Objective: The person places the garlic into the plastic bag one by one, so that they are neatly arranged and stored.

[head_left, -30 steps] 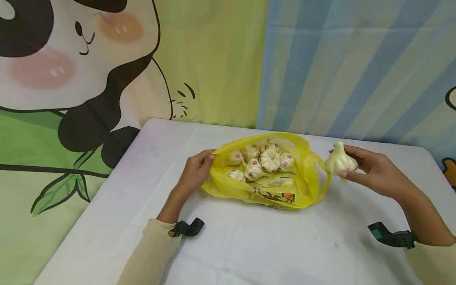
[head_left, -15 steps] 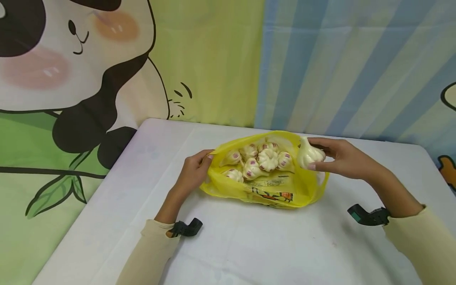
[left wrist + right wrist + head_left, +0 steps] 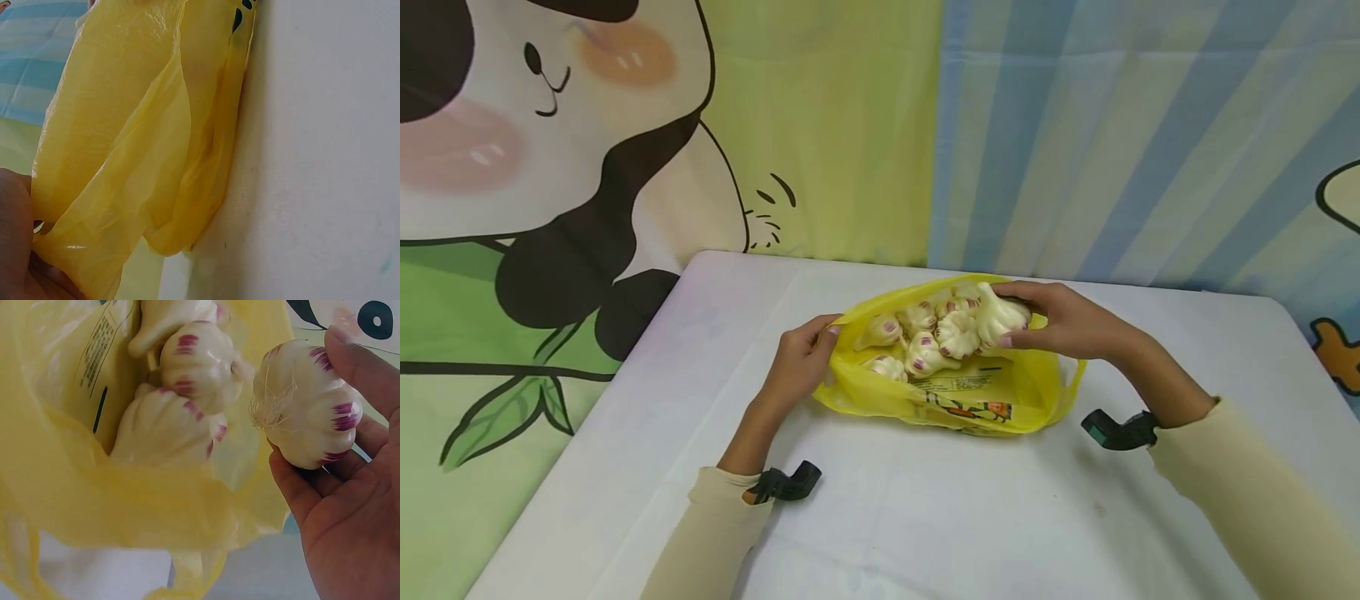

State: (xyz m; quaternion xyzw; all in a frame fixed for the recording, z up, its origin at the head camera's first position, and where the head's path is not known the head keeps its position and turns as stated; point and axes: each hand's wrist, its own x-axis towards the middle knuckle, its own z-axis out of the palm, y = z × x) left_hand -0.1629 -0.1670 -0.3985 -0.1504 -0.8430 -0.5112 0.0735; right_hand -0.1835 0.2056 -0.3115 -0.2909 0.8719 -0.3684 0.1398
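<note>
A yellow plastic bag [image 3: 1030, 396] lies open on the white table with several garlic bulbs [image 3: 925, 354] inside, white with purple marks. At its left edge my left hand [image 3: 797, 362] pinches the rim between thumb and fingers. My right hand [image 3: 1060, 321] grips another garlic bulb [image 3: 1000, 315] over the right part of the bag's opening. In the right wrist view that garlic bulb [image 3: 309, 403] shows its hairy root end, held between thumb and fingers, apart from the bulbs in the bag. The left wrist view shows the bag's side [image 3: 144, 125] stretched from the left hand [image 3: 19, 250].
The white table [image 3: 925, 508] stretches in front of the bag and to both sides. A hanging cloth [image 3: 835, 125] with a panda print and blue stripes stands behind the table. A bag handle loop [image 3: 1071, 392] droops at the right side.
My right hand has carried its garlic bulb leftward, from beside the bag to over its opening. The left hand still holds the rim. The head view has shifted slightly.
</note>
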